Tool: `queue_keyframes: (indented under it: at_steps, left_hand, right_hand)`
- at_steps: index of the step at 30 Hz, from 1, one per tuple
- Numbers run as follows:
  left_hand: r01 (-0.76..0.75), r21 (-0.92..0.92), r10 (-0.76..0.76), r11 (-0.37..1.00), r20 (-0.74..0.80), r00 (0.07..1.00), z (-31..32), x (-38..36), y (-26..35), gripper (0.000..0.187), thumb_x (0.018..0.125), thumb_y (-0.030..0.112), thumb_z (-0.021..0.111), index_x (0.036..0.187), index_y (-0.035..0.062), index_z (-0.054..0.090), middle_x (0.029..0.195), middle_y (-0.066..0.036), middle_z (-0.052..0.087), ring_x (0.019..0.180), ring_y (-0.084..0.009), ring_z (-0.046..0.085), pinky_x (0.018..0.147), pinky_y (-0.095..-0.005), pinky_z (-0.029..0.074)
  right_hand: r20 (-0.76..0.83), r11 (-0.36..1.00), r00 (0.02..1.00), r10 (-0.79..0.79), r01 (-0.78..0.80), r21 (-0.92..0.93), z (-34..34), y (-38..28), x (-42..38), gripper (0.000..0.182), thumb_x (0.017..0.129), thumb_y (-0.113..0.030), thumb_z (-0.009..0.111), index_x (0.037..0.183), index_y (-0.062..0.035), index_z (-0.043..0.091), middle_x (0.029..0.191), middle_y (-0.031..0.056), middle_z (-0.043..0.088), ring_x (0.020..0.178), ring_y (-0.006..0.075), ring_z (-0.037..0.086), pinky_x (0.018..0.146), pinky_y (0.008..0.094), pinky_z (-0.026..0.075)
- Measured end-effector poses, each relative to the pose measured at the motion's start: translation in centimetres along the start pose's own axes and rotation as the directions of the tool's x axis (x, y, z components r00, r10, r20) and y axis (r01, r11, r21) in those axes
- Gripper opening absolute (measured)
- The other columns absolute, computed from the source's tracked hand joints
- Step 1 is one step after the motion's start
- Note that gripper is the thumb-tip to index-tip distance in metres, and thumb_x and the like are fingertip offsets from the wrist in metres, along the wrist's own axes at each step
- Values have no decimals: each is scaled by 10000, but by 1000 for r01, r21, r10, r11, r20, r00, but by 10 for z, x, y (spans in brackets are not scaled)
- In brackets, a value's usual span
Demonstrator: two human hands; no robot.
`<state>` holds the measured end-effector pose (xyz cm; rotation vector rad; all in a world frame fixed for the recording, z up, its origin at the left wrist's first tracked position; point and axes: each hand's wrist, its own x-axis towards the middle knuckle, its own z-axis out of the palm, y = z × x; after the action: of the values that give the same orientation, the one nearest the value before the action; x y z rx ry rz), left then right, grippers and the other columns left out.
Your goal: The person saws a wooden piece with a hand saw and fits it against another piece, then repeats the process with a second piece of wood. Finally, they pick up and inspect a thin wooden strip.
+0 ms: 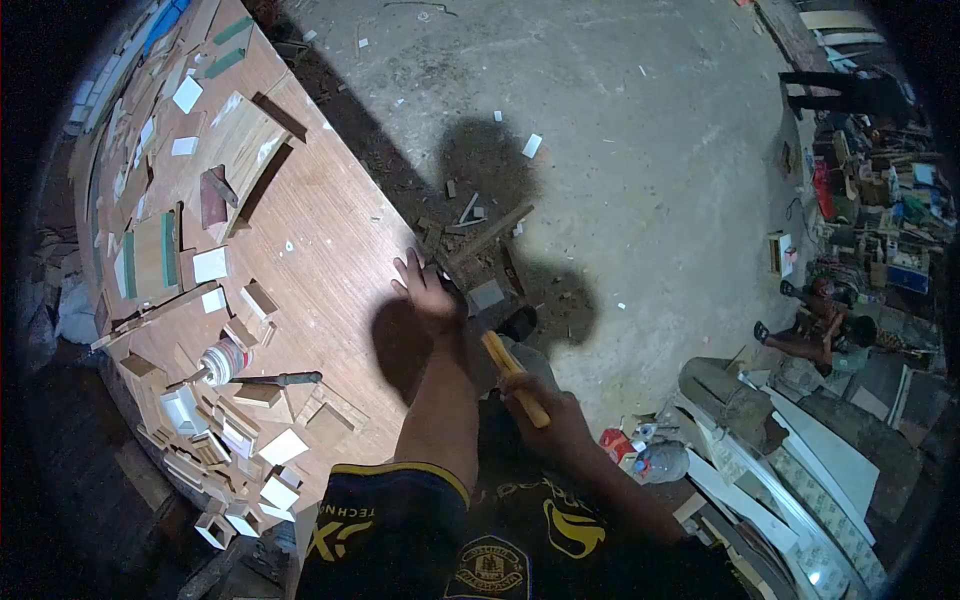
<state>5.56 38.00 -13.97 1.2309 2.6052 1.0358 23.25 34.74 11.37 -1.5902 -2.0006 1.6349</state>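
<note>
My left hand [430, 294] reaches to the edge of the wood-topped workbench [340, 240], its fingers spread over the surface. A dark shadow falls on the bench beside that arm. Close to my body, my right hand [548, 408] is closed round a long, narrow yellow wooden piece [499, 352]. One end sticks out beyond the fingers toward the bench edge, and the other shows below the hand; the fingers hide its middle.
Small wooden blocks and white pieces crowd the bench, around a jar [224, 362] and a dark-handled tool [285, 379]. A wooden board [245, 145] lies farther up. Offcuts [490, 236] litter the floor beside the bench. A seated person [825, 335] is at the right, near stacked panels [820, 440].
</note>
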Motion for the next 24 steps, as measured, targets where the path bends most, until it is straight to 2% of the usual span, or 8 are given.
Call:
queue_keyframes:
  at_steps: [3,6,8,13,16,19,21,24]
  left_hand:
    - [180,-126,-171,976,80,982,-16,11,22,171,812,61,511,945,-25,576,1419,-252,382,1351,-514,251,1074,-682,141]
    - [10,-5,-10,1000,-10,1000,-6,3,9,159,783,36,510,921,-19,568,1421,-250,378,1352,-518,244,1073,-685,139]
    - [8,0,-8,1000,-9,1000,-1,1,3,153,774,38,514,909,-15,565,1423,-246,376,1353,-517,240,1070,-688,139]
    - [45,8,-45,999,63,997,-10,2,9,176,758,43,515,917,-8,568,1433,-224,369,1357,-507,242,1064,-696,137]
    - [15,8,-14,1000,-53,999,-5,2,6,229,828,181,518,956,10,600,1444,-156,388,1364,-451,284,1061,-685,170]
    - [86,-66,-88,994,-42,995,-2,-3,6,324,855,197,495,1098,0,579,1450,-141,381,1375,-439,265,1086,-659,149]
    - [94,27,-94,995,23,995,-1,-3,2,418,884,178,449,1260,7,511,1451,-132,377,1379,-421,265,1106,-634,125]
    - [66,16,-66,998,-20,998,-5,-2,8,281,824,32,493,1095,8,564,1433,-171,381,1369,-457,260,1071,-672,164]
  right_hand:
    - [24,994,997,67,-69,81,-7,-6,-19,177,913,-123,609,1079,-143,548,784,116,649,656,201,652,564,317,487]
    - [-62,990,998,20,-11,144,-5,1,-23,161,927,-121,594,1080,-134,544,750,82,622,640,132,605,546,283,456]
    - [-19,975,996,88,-82,206,-13,-7,-20,169,931,-116,590,1090,-97,536,802,65,611,695,104,574,607,265,459]
    - [-133,949,985,110,-64,309,-15,13,-15,182,917,-97,608,1086,-52,558,914,71,642,824,105,584,733,267,469]
    - [-187,946,977,98,-33,323,-23,1,-13,182,897,-75,632,1072,-47,591,935,82,680,876,127,624,780,277,483]
    - [-203,956,976,84,-21,294,-21,2,-5,184,900,-73,628,1078,-45,589,935,86,678,886,129,621,783,278,482]
    - [-202,954,975,87,-23,300,-18,2,0,183,903,-76,625,1078,-41,587,939,87,679,892,129,619,789,279,481]
    - [-115,959,991,63,-28,282,-15,1,5,156,940,-94,576,1081,-37,540,907,46,591,796,83,522,686,242,437]
